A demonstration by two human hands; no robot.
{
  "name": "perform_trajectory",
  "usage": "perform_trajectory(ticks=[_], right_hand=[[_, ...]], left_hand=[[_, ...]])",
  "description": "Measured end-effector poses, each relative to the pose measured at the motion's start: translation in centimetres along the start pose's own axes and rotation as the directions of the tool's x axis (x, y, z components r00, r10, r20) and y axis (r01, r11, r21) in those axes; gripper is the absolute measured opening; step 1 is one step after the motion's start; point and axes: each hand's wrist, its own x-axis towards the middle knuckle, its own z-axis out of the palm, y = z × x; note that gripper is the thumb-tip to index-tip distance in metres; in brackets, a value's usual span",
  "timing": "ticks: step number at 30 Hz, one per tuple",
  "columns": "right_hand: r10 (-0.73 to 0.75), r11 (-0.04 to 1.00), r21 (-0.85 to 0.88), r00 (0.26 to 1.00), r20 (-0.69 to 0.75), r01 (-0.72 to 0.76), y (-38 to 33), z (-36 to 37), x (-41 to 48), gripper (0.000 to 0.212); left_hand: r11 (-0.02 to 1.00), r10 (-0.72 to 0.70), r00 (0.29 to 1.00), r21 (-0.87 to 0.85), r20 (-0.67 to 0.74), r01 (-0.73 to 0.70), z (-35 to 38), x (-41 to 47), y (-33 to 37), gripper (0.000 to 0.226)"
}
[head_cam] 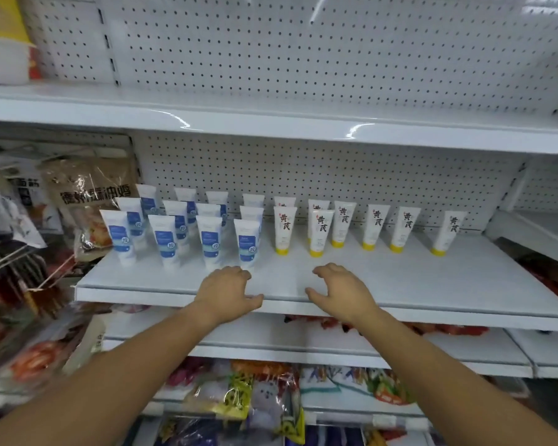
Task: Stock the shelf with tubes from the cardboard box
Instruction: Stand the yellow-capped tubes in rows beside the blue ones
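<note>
Two empty hands are at the front edge of the shelf [432, 284], left hand [227, 289] and right hand [339, 289] side by side, each grip loose with fingers half curled, holding nothing. Blue-labelled tubes [208, 241] stand cap-down at twelve o'clock from the left hand, just beyond it. Yellow-capped tubes [342, 223] stand upright at twelve to two o'clock from the right hand, which is nearer them. No cardboard box shows, so the next tube probably lies out of view

Beyond the fingers [239, 271] of the left hand [225, 292], rear blue-labelled tubes [185, 194] stand half hidden behind the front row [169, 239] — print unreadable. Below those fingers, snack packets [258, 397] blur, cut by the bottom edge.
</note>
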Motion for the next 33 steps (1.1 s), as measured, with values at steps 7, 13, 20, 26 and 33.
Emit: perform_trajectory(ticks=[7, 13, 20, 26, 33], right_hand=[[-0.103, 0.994, 0.059, 0.988, 0.119, 0.097, -7.1, 6.4, -2.0, 0.054], [-0.239, 0.967, 0.158, 0.927, 0.288, 0.201, -12.0, 15.1, -5.4, 0.050], [-0.369, 0.925, 0.271, 0.804, 0.465, 0.268, -17.4, 22.7, -10.3, 0.059], [-0.380, 0.925, 0.235, 0.730, 0.569, 0.298, -21.0, 27.2, -12.6, 0.052], [-0.312, 0.949, 0.235, 0.702, 0.640, 0.208, -25.8, 32.9, -12.9, 0.050]], left_hand=[[0.990, -0.132, 0.990, -0.052, 0.042, 0.135, 2.7, -8.6, -6.3, 0.071], [0.934, -0.340, 0.915, -0.034, 0.220, 0.355, 7.8, -19.2, -10.0, 0.061], [0.836, -0.521, 0.748, 0.069, 0.411, 0.544, 11.8, -30.6, -12.0, 0.070], [0.778, -0.596, 0.644, 0.147, 0.480, 0.611, 14.6, -36.4, -13.6, 0.065], [0.837, -0.488, 0.638, 0.110, 0.595, 0.537, 19.3, -38.3, -18.7, 0.054]])
